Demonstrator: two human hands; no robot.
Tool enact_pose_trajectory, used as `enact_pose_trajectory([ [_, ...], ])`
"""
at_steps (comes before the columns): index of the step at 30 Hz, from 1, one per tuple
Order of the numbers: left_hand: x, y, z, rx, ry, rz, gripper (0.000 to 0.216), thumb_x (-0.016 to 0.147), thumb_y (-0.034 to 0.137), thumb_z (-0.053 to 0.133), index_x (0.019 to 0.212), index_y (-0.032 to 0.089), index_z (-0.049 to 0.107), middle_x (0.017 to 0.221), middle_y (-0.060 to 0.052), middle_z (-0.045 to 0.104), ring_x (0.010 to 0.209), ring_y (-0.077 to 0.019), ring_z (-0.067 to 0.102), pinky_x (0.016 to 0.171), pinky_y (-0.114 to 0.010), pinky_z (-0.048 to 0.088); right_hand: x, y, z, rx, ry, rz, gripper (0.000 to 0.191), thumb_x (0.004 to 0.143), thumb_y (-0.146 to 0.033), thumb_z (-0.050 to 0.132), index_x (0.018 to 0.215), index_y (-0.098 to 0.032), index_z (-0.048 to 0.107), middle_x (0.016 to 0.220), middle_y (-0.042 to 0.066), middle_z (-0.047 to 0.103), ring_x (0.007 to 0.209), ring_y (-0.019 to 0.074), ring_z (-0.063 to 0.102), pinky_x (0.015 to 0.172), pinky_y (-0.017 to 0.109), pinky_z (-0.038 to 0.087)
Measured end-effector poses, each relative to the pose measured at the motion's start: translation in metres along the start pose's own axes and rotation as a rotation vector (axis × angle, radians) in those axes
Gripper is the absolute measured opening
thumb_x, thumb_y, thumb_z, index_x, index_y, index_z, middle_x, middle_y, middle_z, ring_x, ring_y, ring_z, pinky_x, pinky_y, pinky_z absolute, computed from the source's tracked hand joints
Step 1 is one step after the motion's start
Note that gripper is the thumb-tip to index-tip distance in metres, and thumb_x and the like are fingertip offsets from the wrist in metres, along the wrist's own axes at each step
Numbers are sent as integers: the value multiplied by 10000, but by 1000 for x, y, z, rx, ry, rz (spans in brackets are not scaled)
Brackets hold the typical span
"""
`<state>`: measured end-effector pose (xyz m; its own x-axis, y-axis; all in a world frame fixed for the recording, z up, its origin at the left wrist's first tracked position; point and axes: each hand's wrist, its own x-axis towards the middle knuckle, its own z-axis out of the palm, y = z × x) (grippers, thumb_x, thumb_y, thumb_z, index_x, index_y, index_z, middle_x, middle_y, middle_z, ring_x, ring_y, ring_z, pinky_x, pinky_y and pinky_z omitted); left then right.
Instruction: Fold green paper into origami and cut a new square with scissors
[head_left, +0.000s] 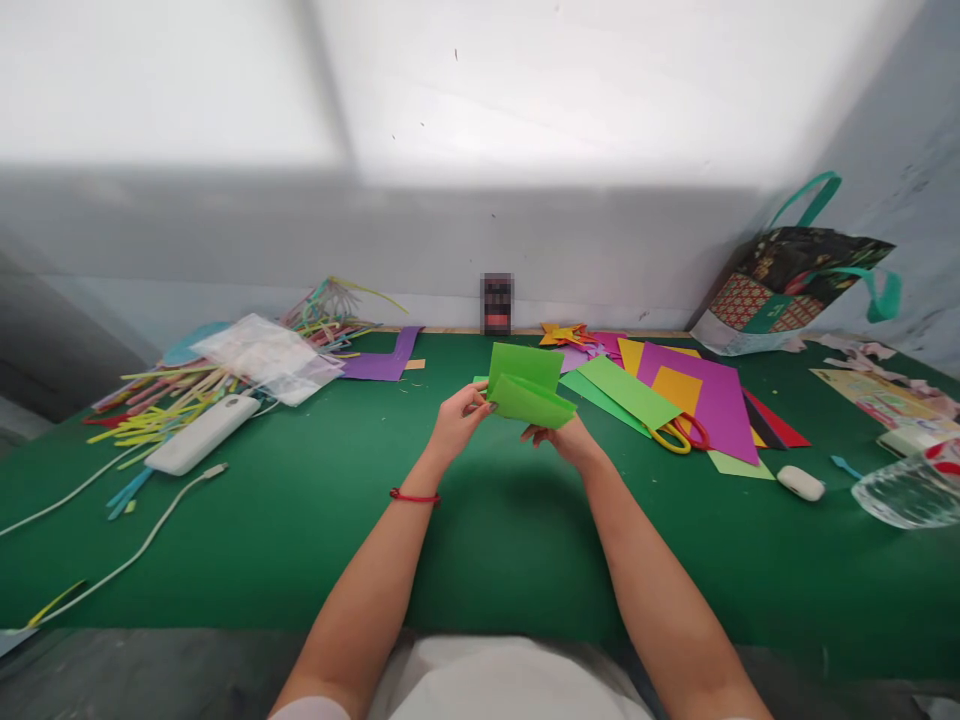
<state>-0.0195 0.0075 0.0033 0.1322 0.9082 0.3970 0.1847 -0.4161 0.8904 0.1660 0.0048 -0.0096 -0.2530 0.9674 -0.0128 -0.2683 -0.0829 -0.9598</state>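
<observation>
Both hands hold a bright green folded paper (529,375) above the middle of the table. Its back panel stands up while a front flap tilts toward me. My left hand (463,412) pinches the paper's left edge between thumb and fingers; a red cord is round that wrist. From below and the right, my right hand (566,440) grips the paper's lower right side, with part of its fingers hidden behind the sheet. Just right of the hands lie more green paper sheets (630,390) and a pair of scissors (679,433) with yellow and red handles.
Purple paper (724,405) lies among other coloured sheets at right. Farther right are a white case (800,483), a clear plastic bottle (904,492) and a patterned bag (784,290). At left, paper strips (157,400) surround a white power bank (202,433) with a cable (150,540).
</observation>
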Motion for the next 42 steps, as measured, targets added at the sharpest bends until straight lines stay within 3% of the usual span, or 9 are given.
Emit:
enact_pose_trajectory([
  [3, 1, -3, 3, -32, 138, 10, 372, 733, 497, 594, 585, 174, 487, 807, -46, 617, 666, -129, 514, 587, -251, 418, -4, 1, 10, -9, -95, 23, 372, 605, -375, 678, 924, -187, 650, 834, 91, 716, 487, 166, 627, 386, 239, 427],
  [6, 0, -4, 4, -39, 221, 10, 401, 731, 557, 584, 624, 177, 513, 591, 24, 473, 553, -102, 399, 515, -225, 339, -6, 1, 16, -40, -140, 59, 374, 632, -367, 655, 961, -191, 650, 900, 112, 710, 514, 175, 637, 402, 256, 451],
  [10, 0, -3, 5, 0, 225, 7, 435, 733, 590, 566, 613, 177, 505, 561, 39, 406, 523, -94, 339, 492, -225, 289, -1, 0, 12, -59, -83, 28, 421, 683, -480, 605, 1014, -223, 642, 1010, 100, 683, 726, 231, 674, 499, 309, 514],
  [16, -1, -4, 9, 74, 200, 23, 397, 767, 536, 561, 615, 173, 507, 540, 49, 394, 492, -86, 325, 477, -225, 271, 2, -4, -3, -5, 50, -164, 652, 732, -739, 399, 1095, -237, 604, 1072, 100, 662, 1023, 267, 609, 706, 354, 529],
  [22, -3, -10, 14, 52, 202, 24, 357, 762, 496, 590, 623, 173, 529, 514, 51, 410, 479, -82, 370, 465, -218, 301, 3, -1, 2, -119, 232, -241, 557, 574, -636, 683, 921, -202, 654, 892, 85, 698, 855, 253, 648, 709, 362, 520],
  [25, -2, -16, 15, -65, 209, 9, 325, 730, 486, 634, 836, 180, 600, 609, 20, 549, 559, -105, 504, 519, -222, 394, 4, -1, 4, -150, 272, -277, 534, 565, -644, 676, 843, -188, 654, 804, 71, 699, 771, 236, 649, 681, 367, 520],
  [28, 0, -21, 17, -137, 187, -28, 462, 712, 483, 652, 1059, 186, 589, 754, -34, 644, 703, -151, 601, 618, -260, 470, 5, 0, 5, -160, 297, -294, 527, 552, -646, 681, 820, -193, 653, 761, 56, 695, 724, 225, 642, 645, 359, 520],
  [33, -1, -19, 18, -116, 177, -74, 420, 740, 530, 591, 944, 167, 642, 887, -77, 669, 810, -188, 612, 658, -281, 486, 5, 2, 6, -168, 299, -289, 533, 561, -660, 667, 816, -192, 656, 747, 56, 693, 697, 221, 640, 631, 359, 522],
  [42, -4, -14, 18, 38, 154, -34, 367, 798, 520, 529, 787, 166, 629, 598, 3, 542, 530, -112, 456, 474, -227, 342, 5, 1, 3, -227, 268, -272, 527, 547, -656, 675, 796, -193, 650, 767, 60, 693, 730, 230, 635, 626, 352, 518],
])
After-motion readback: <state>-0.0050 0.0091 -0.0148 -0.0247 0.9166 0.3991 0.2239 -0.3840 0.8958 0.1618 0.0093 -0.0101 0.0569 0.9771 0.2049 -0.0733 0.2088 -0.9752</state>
